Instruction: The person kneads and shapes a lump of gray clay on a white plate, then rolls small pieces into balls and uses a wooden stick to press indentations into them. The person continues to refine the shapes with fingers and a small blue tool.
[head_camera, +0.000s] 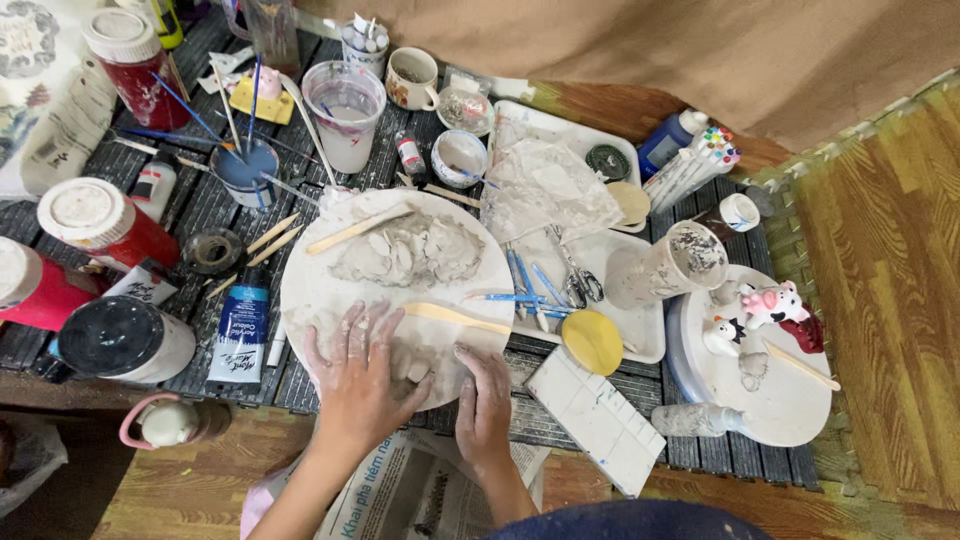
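Note:
A round white board smeared with clay lies on the low slatted table. A lump of grey clay sits on its far half, with a wooden stick beside it. My left hand lies flat on the board's near edge, fingers spread and dusted with clay. My right hand rests on the board's near right rim, fingers together and curled a little, next to a small clay piece. A wooden modelling tool lies across the board just beyond both hands. Neither hand holds anything.
Paint jars, a blue paint tube, cups with brushes and a water cup crowd the left and back. A white tray holds scissors, blue tools and a yellow sponge. A turntable with small clay figures stands right. A white tile overhangs the near edge.

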